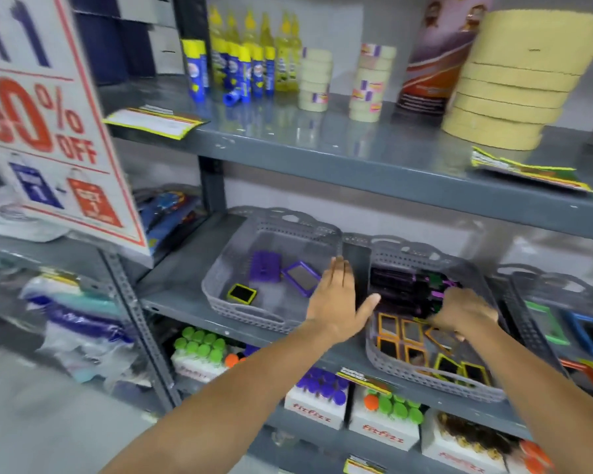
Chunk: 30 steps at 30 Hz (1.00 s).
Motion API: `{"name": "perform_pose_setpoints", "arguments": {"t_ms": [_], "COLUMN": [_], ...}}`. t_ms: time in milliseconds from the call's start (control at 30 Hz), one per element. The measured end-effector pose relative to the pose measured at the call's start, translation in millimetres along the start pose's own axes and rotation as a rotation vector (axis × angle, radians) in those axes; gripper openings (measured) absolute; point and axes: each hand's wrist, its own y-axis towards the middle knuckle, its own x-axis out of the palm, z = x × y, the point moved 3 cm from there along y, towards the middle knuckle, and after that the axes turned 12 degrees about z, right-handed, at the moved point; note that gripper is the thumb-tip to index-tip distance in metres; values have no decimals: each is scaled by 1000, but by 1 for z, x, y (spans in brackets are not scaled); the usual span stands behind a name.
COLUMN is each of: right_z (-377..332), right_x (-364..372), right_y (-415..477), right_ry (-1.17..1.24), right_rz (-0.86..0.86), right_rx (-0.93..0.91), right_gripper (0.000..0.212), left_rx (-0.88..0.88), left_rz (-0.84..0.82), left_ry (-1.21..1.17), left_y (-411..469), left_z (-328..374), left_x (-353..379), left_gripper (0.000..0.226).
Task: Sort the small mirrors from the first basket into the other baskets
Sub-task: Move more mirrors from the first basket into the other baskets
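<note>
Small orange-framed mirrors point(403, 340) lie in the middle grey basket point(425, 378) on the shelf point(185, 302); the right hand point(466, 311) curls its grip among them, hold unclear; the left hand point(336, 299) hovers flat, fingers spread, empty, over the left basket point(240, 313) holding purple mirrors point(302, 278).

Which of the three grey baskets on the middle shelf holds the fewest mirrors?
The left basket: only three small mirrors lie in it, two purple and one yellow-green, while the middle basket is crowded with orange and yellow ones.

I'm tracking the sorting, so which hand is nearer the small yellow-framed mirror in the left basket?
Left. The left hand hovers open just right of the yellow-framed mirror; the right hand is in the middle basket.
</note>
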Motion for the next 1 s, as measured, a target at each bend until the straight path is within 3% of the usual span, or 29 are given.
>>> {"name": "perform_pose_setpoints", "arguments": {"t_ms": [100, 200, 433, 600, 867, 1000], "right_z": [-59, -126, -259, -311, -333, -331], "right_x": [-14, -24, -9, 25, 51, 48], "right_y": [1, -13, -52, -65, -71, -73], "right_ry": [23, 40, 167, 147, 207, 229], "right_rz": [121, 201, 173, 14, -33, -37], "right_rx": [-146, -248, -525, -633, -664, -656], "right_gripper": [50, 61, 55, 64, 34, 34], "left_rx": [-63, -127, -257, -242, -305, -309], "left_rz": [70, 115, 130, 75, 97, 100], "left_ry": [100, 206, 230, 205, 27, 20], "left_y": [8, 8, -9, -22, -36, -35], "left_z": [-54, -117, -204, -232, -243, -245], "left_x": [-29, -58, -88, -71, -56, -55], "left_gripper": [99, 80, 58, 88, 88, 91]}}
